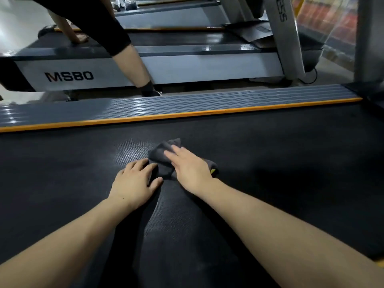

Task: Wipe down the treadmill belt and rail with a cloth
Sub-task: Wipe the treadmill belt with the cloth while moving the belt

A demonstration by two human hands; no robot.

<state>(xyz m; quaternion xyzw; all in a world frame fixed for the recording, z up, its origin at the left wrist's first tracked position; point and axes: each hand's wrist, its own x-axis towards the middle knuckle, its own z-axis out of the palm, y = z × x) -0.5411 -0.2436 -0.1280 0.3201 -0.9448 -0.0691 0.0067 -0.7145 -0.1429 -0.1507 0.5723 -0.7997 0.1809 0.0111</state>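
Observation:
A dark grey cloth (161, 151) lies crumpled on the black treadmill belt (270, 152). My right hand (190, 167) lies flat on the cloth, fingers stretched toward the far side, pressing it down. My left hand (136, 181) rests palm down on the belt just left of the cloth, its fingertips touching the cloth's near edge. Beyond the belt runs the grey ribbed side rail (187, 104) with an orange strip (166, 117) along its inner edge.
A second treadmill marked MS80 (68, 76) stands parallel beyond the rail. Another person's leg (133, 65) in a dark sock stands in the gap between the machines, and their hand (78, 38) leans on that far belt. A silver upright (288, 34) rises at the right.

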